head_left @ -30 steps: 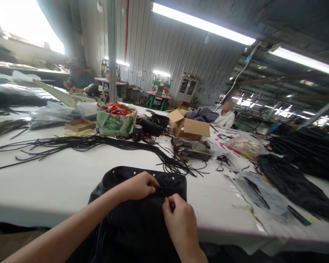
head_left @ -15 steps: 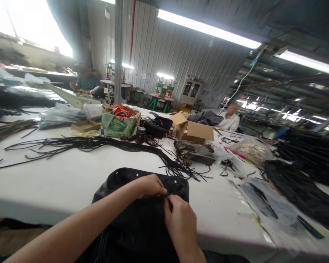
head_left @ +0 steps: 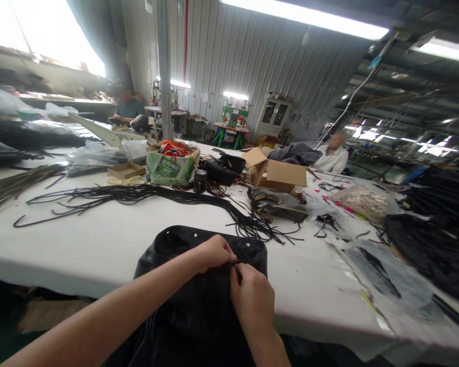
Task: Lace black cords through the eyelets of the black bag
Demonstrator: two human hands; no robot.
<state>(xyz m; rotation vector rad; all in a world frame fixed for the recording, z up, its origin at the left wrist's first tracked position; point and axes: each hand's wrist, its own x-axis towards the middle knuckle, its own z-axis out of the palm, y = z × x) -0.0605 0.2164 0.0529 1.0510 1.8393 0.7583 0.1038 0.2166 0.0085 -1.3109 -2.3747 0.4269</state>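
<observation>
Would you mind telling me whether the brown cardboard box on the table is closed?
No, the cardboard box stands with its flap raised and its top open, behind the black bag that both hands work on.

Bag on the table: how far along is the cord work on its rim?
The black bag lies open-mouthed on the white table, rivets showing along its far rim. In hand: left hand and right hand pinch a thin black cord at the near rim. Whether any is threaded can't be seen. A bundle of cords lies unused behind.
</observation>
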